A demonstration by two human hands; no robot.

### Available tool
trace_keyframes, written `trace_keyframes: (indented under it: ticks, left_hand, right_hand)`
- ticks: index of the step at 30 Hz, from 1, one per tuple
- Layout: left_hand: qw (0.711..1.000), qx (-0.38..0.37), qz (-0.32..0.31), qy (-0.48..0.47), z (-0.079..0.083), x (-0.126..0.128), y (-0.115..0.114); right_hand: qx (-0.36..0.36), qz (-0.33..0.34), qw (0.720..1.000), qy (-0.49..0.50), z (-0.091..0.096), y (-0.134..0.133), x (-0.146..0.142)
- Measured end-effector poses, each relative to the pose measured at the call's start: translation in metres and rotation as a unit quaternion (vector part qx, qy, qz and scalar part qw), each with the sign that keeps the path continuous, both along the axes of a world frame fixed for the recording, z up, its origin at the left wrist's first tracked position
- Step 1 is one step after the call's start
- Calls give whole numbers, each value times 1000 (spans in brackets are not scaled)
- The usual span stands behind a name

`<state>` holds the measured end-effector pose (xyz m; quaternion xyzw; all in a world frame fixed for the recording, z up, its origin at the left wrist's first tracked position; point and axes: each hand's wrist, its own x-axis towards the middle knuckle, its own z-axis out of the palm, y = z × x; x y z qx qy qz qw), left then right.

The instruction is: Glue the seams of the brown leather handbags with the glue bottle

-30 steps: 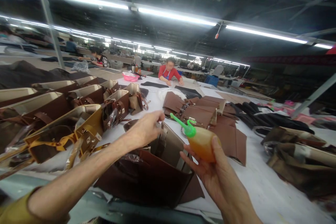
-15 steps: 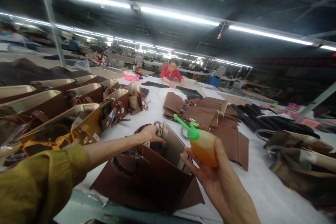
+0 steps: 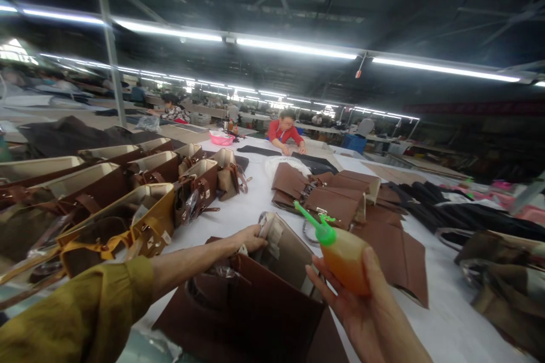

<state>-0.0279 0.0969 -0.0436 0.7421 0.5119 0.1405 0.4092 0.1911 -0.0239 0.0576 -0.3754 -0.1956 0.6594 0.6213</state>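
Observation:
A brown handbag (image 3: pixel 272 295) with a pale lining stands open right in front of me. My left hand (image 3: pixel 249 240) grips it at the upper left of its opening, beside a wrapped handle; some of the fingertips are hidden. In my right hand (image 3: pixel 361 300) is a squeeze bottle (image 3: pixel 347 258) with a green spout, part filled with orange liquid. The fingers hold it tilted, the spout pointing up and left, over the bag's right side. Beneath the bag lies a flat brown piece (image 3: pixel 179 317).
Rows of open bags, brown and one yellow bag (image 3: pixel 157 215), stand at the left. Brown bag pieces (image 3: pixel 336 204) are stacked ahead, with dark material (image 3: pixel 430 204) and more bags at the right. Across the white table (image 3: pixel 251 204) a person in red (image 3: pixel 287 131) leans over, near a pink basin (image 3: pixel 221 138).
My view has tilted up a little, so things sit lower in the picture. My left hand stays at the bag's opening, its fingers drawn closer together. The bottle remains in my right hand.

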Motion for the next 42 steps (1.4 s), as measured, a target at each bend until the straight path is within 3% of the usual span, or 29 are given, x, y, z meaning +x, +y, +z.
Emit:
trace_keyframes:
  ticks: [3,5,9,13,16,19,23,28,32,37,42]
  left_hand:
    - [998,-4,32,-54,12,-1,-6]
    - [995,-17,27,-92,29,0,-10]
    - [992,-10,-40,-123,90,10,-9]
    - [980,98,-154,80,162,34,5]
    - [934,141,-241,224,188,57,12]
    - [902,127,-278,304,176,75,12]
    - [900,100,-284,314,133,83,8]
    - [900,73,-307,302,98,83,13]
    - [897,52,-327,292,85,81,18]
    - [906,40,-325,270,75,73,19]
    - [905,41,-341,253,75,70,16]
  right_hand:
    - [-10,-6,1000,19,-3,-2,8]
    - [-22,-12,999,39,-1,-7,16]
    - [-43,-19,997,61,8,-23,33]
    - [-70,-18,995,71,3,-39,36]
    - [-102,-16,991,83,-17,-48,38]
    - [-113,-30,992,57,-40,-55,52]
    - [-53,-115,988,-83,-58,-62,82]
    - [34,-165,929,-329,-58,-64,103]
    - [49,-164,878,-448,-50,-62,95]
    - [61,-168,870,-459,-44,-56,84]
    - [98,-136,858,-486,-48,-45,95]
